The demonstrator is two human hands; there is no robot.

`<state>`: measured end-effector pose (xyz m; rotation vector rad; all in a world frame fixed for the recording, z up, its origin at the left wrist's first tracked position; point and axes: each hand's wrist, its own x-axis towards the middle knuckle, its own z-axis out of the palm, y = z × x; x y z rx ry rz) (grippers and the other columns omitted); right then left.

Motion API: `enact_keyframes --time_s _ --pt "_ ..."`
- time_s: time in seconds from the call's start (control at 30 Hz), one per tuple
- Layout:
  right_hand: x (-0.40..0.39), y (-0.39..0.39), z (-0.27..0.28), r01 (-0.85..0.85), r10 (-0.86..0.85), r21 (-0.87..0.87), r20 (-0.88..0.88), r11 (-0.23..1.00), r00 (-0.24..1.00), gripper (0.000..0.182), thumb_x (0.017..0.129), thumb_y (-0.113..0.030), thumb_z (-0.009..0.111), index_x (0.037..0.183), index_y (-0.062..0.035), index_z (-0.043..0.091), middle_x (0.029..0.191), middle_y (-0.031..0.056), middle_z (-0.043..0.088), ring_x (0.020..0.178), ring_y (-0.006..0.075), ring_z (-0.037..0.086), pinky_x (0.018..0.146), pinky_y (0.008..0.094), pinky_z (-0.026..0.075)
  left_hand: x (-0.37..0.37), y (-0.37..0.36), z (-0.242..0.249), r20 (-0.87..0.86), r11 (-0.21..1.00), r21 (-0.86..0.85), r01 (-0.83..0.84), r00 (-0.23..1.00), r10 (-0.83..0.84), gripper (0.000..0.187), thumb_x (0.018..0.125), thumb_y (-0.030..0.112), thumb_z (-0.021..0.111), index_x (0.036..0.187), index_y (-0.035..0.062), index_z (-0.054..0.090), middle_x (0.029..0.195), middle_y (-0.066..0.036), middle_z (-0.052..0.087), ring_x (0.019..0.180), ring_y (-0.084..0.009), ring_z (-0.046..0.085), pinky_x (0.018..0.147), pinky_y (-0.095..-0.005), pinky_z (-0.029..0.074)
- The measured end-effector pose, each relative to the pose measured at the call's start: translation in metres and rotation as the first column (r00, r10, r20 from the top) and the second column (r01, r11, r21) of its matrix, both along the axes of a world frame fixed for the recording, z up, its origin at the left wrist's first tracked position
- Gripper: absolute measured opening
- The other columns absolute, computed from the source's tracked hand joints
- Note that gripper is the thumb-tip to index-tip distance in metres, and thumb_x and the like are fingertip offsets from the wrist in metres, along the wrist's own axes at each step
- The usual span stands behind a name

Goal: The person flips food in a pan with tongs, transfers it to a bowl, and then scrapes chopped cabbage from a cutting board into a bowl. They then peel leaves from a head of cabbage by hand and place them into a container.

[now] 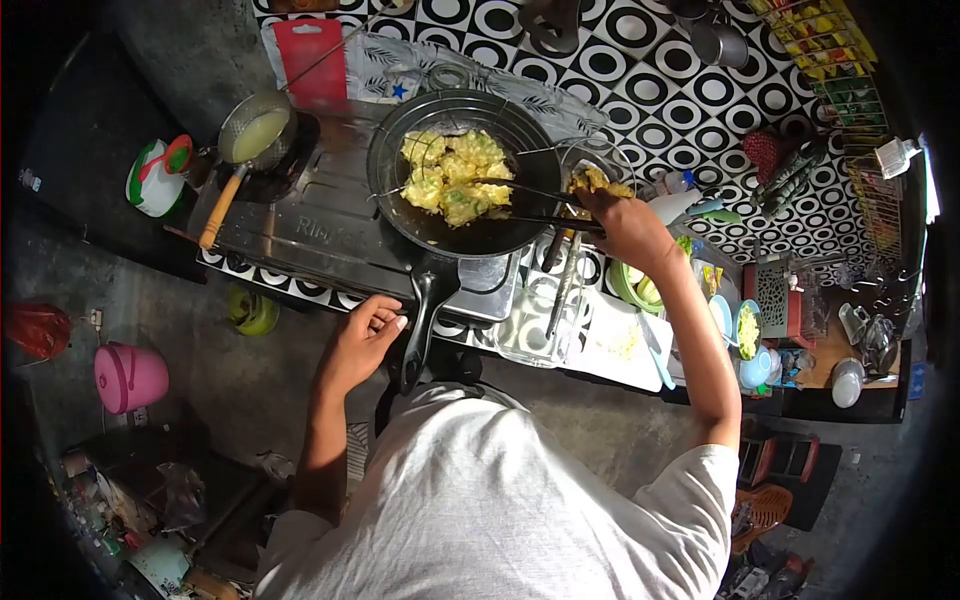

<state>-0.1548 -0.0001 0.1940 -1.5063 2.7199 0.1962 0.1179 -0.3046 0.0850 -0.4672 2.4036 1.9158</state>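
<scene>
My right hand is closed around dark tongs, whose two arms reach into the black wok from the right. Pale yellow fritters with green bits lie clustered in the wok, around the tongs' tips. A wire rack spans the wok's far side. My left hand hangs just left of the wok's black handle, fingers loosely curled and holding nothing. Beside my right hand, browned pieces sit in a wire basket, partly hidden by the hand.
On the stove's left burner stands a small pan with a wooden handle. A white cutting board with a knife, a green bowl and a blue bowl occupy the counter's right. A pink bucket stands at left.
</scene>
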Motion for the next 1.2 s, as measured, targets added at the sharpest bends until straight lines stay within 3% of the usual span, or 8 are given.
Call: enact_keyframes --time_s 0.2,0.43,0.57,0.73,0.83,0.93,1.03,1.2 --pt "0.012 -0.009 0.045 0.063 -0.06 0.209 -0.023 0.976 0.998 0.057 0.08 -0.006 0.059 0.135 0.0009 0.049 0.1 0.0194 0.067 0.078 0.0347 0.067 0.069 0.0425 0.054 0.001 -0.005 -0.002 -0.005 1.0 0.009 -0.006 1.0 0.006 0.024 0.093 0.014 0.067 0.113 0.0021 0.062 0.088 -0.003 0.064 0.078 -0.0097 0.056 0.07 -0.0248 0.047" --pt "-0.004 -0.015 0.036 -0.036 0.114 0.346 -0.207 0.938 0.972 0.042 0.084 -0.002 0.051 0.127 0.0026 0.052 0.096 0.0175 0.068 0.074 0.026 0.069 0.063 0.0342 0.055 -0.004 -0.003 -0.004 -0.028 1.0 0.012 0.027 0.999 -0.026 0.024 0.093 0.013 0.067 0.113 0.0026 0.062 0.088 -0.003 0.064 0.077 -0.01 0.057 0.069 -0.0249 0.048" --pt "0.007 -0.02 0.032 -0.04 0.083 0.185 -0.231 0.982 0.969 0.041 0.085 -0.001 0.049 0.125 0.0046 0.051 0.093 0.0173 0.067 0.072 0.0283 0.068 0.063 0.0376 0.055 -0.004 -0.005 -0.002 -0.033 0.999 0.018 0.026 0.999 -0.025 0.023 0.093 0.013 0.067 0.113 0.0026 0.062 0.088 -0.003 0.064 0.076 -0.0099 0.056 0.068 -0.025 0.048" --pt "0.003 -0.001 0.007 0.032 0.016 0.203 -0.229 0.979 0.973 0.06 0.083 -0.001 0.049 0.141 0.0083 0.04 0.115 0.0249 0.059 0.076 0.0312 0.068 0.064 0.039 0.055 0.0 -0.01 -0.01 -0.037 0.999 0.033 0.011 0.999 -0.01 0.023 0.093 0.014 0.066 0.112 0.0024 0.061 0.087 -0.003 0.064 0.075 -0.0097 0.056 0.068 -0.0251 0.047" --pt "-0.002 0.009 -0.013 -0.014 0.033 0.077 -0.247 0.997 0.968 0.056 0.085 -0.002 0.049 0.139 0.0061 0.043 0.111 0.0217 0.06 0.074 0.0304 0.067 0.064 0.0393 0.055 0.001 -0.01 -0.012 -0.044 1.0 0.006 0.026 0.999 -0.026 0.022 0.093 0.013 0.066 0.111 0.0021 0.061 0.086 -0.003 0.063 0.075 -0.0096 0.056 0.067 -0.0252 0.047" --pt "-0.008 0.011 -0.028 0.028 -0.007 0.098 -0.203 0.995 0.979 0.062 0.087 -0.013 0.061 0.143 0.0012 0.04 0.111 0.0195 0.058 0.082 0.0326 0.066 0.069 0.0408 0.054 0.001 -0.009 -0.008 -0.043 0.999 0.028 0.044 0.998 -0.042 0.022 0.093 0.013 0.066 0.112 0.0019 0.061 0.085 -0.003 0.063 0.075 -0.0097 0.056 0.067 -0.0254 0.047" --pt "-0.006 0.007 -0.03 0.072 -0.051 0.129 -0.161 0.989 0.986 0.062 0.086 -0.014 0.063 0.143 -0.0008 0.041 0.113 0.0189 0.059 0.087 0.0325 0.066 0.071 0.0407 0.054 0.001 -0.007 -0.005 0.011 0.997 0.064 0.047 0.999 -0.048 0.022 0.094 0.012 0.065 0.113 0.0028 0.062 0.087 0.002 0.058 0.079 -0.0059 0.049 0.071 -0.022 0.042" --pt "-0.008 0.02 -0.036 0.072 -0.058 0.072 -0.18 0.995 0.982 0.063 0.085 -0.016 0.064 0.143 -0.0044 0.042 0.111 0.0176 0.06 0.092 0.0323 0.065 0.074 0.0408 0.054 0.004 -0.008 -0.005 -0.016 1.0 0.015 0.026 1.0 -0.026 0.022 0.092 0.012 0.066 0.112 0.0022 0.061 0.087 -0.002 0.063 0.077 -0.0092 0.055 0.068 -0.0248 0.046"
